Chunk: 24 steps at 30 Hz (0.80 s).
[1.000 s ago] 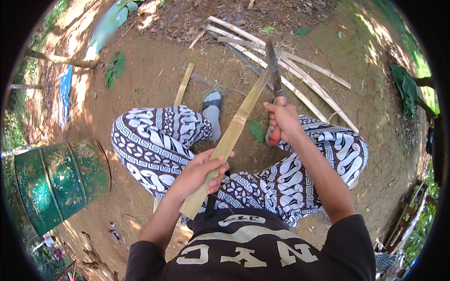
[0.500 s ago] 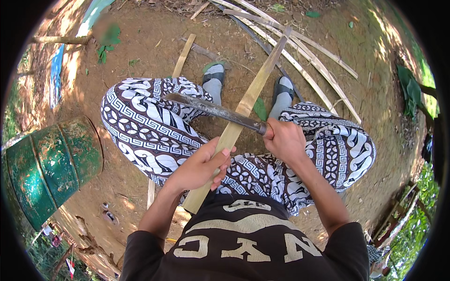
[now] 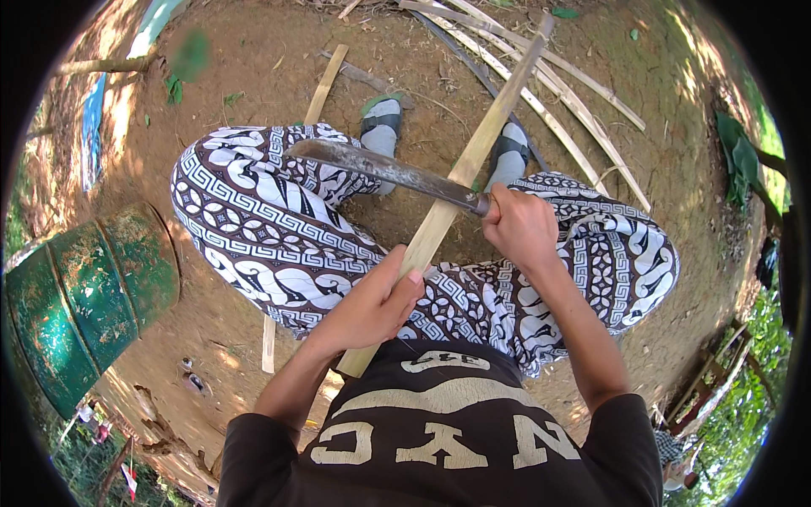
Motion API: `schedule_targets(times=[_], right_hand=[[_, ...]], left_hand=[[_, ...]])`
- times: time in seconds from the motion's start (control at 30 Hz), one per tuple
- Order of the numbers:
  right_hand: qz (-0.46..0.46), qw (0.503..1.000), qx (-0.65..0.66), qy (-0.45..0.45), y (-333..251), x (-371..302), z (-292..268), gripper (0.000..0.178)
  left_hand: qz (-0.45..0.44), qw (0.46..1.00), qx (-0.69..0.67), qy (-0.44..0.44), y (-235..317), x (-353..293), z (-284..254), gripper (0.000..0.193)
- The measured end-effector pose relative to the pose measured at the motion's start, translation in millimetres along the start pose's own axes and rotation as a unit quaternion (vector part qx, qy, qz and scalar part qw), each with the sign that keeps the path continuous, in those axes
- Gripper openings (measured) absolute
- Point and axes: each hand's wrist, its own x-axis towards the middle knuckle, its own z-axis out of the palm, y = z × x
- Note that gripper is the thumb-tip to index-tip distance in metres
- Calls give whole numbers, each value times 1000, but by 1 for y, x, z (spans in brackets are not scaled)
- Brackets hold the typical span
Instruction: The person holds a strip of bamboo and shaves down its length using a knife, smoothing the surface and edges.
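My left hand (image 3: 378, 302) is wrapped around the lower part of a long, pale bamboo strip (image 3: 437, 224). The strip slants from my waist up to the far right, between my feet. My right hand (image 3: 522, 226) grips the handle of a machete (image 3: 390, 172), its fingers closed. The worn, dark grey blade points left and lies across the strip, just beyond my left hand. Its broad tip is over my left knee. Whether the edge bites into the strip, I cannot tell.
Several split strips (image 3: 553, 84) lie on the bare soil at the far right. One more strip (image 3: 328, 84) lies beyond my left knee. A rusty green drum (image 3: 93, 296) stands at the left. My sandalled feet (image 3: 509, 155) flank the strip's far part.
The bamboo strip has shifted away from me and to the right, its far end now higher. The machete's handle has also moved slightly forward. Both hands keep their hold.
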Motion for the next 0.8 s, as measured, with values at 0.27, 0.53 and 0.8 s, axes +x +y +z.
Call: schedule_targets(times=[0.27,0.53,0.8], right_hand=[[133,986,-76,59,51,38,-29,17],[54,993,-56,87,49,25,-49,14],[22,991,-55,118,61,19,-48,10]], left_hand=[[46,998,-16,-35,25,20,7,27],[55,997,0,-48,34,41,13,27],[97,991,-58,-67,46,58,15,30]])
